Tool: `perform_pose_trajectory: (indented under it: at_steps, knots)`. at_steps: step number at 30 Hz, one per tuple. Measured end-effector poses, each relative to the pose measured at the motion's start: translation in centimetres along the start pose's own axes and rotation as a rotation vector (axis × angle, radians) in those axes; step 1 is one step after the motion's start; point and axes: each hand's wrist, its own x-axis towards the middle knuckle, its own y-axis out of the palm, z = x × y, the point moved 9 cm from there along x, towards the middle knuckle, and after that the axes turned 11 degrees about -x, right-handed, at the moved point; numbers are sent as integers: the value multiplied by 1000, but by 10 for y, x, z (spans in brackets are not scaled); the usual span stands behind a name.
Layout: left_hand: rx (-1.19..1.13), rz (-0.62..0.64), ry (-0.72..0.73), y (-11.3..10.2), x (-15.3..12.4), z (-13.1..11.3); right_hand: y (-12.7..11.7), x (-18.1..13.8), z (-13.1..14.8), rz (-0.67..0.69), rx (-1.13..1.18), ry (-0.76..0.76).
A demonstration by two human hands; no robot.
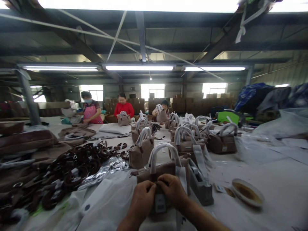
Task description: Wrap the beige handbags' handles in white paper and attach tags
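A taupe handbag (pixel 144 175) with white-wrapped handles stands directly in front of me. My left hand (pixel 143 197) is closed in a pinch at the upper front of this bag. Beside it, nearly touching, my right hand (pixel 173 189) pinches at the same spot. The small part between the fingertips is hidden. Below the fingers, a pale rectangular tag (pixel 160 202) shows against the dark front of the bag. A white-wrapped strip (pixel 181 179) runs down the bag's right side, next to a grey pouch-like piece (pixel 201 189).
Similar handbags (pixel 141 150) stand in rows beyond. At left lie piled dark brown straps (pixel 79 163), clear plastic (pixel 108 168) and brown bag pieces (pixel 26 144). A shallow round dish (pixel 247 192) with brown contents sits at right. Three people work across the table, one in red (pixel 124 110).
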Motion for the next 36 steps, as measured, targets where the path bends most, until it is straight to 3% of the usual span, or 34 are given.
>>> perform_pose_trajectory:
  at_steps: [6,10,12,16,21,24,30,36]
  knots:
    - [87,-31,29,0,2,-4,-1,-4,28,-21,-393,-305]
    - [150,-34,8,2,7,-3,-17,-4,41,-176,-294,-339]
    - [174,-42,-4,3,10,-1,-21,-2,40,-196,-126,-289]
    - [273,-92,46,0,10,-3,-2,2,17,-75,352,-25]
    - [265,-239,427,-10,-8,-35,23,-2,-15,-8,734,276]
    - [99,-182,565,-11,-13,-47,34,-6,-26,18,903,407]
    - [-92,52,498,-3,-2,-48,41,-11,-32,36,1095,514]
    - [-12,0,406,-2,6,-33,40,-10,-29,43,1149,498]
